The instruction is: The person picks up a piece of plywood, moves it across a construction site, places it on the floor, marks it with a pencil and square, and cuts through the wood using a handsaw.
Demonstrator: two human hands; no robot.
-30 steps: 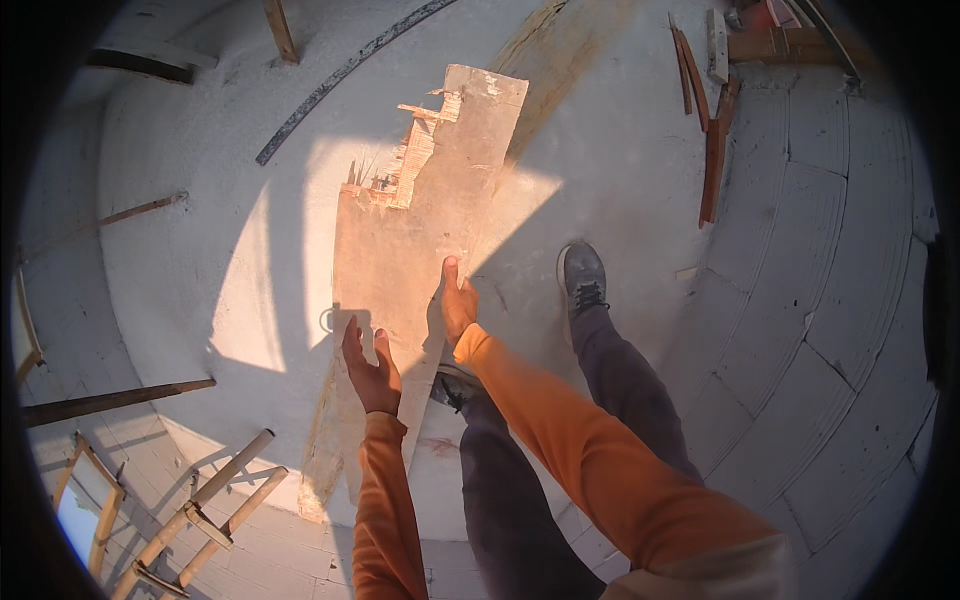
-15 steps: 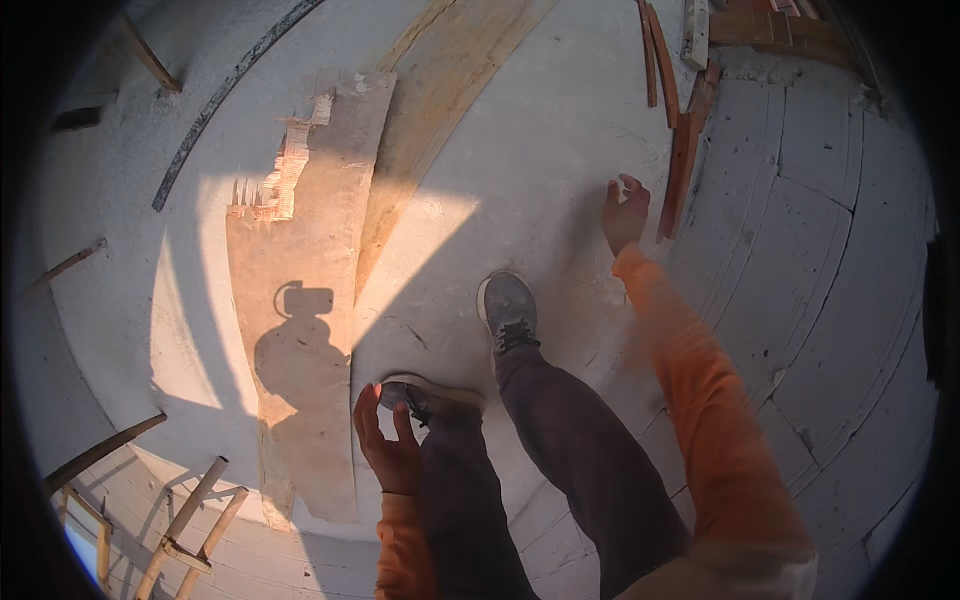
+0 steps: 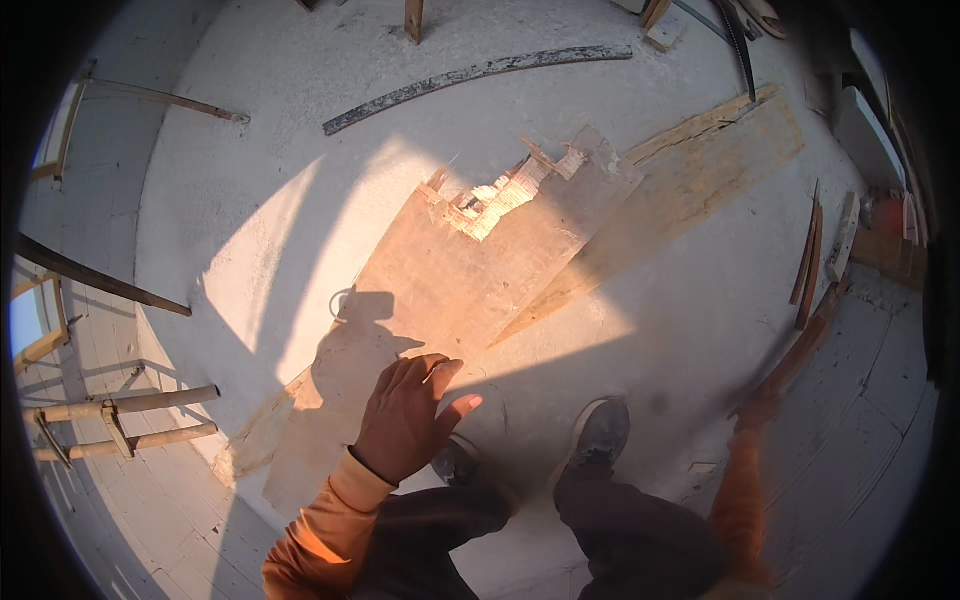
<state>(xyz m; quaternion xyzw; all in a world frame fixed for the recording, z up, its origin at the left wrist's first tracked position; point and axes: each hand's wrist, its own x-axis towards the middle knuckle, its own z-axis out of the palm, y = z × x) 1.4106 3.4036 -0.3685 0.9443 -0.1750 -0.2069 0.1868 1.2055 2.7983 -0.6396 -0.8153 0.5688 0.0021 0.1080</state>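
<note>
Right hand [image 3: 758, 408] has moved to a reddish wood strip [image 3: 808, 346].

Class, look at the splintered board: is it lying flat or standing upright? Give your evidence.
Lying flat: the splintered board shows its broad face upward and overlaps the yellowish plank.

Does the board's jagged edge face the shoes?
No, the broken board has its jagged edge on the far side, away from the shoes.

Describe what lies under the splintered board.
Under the splintered board, yellowish wood shows at its upper right and lower left; whether these parts join is covered.
</note>
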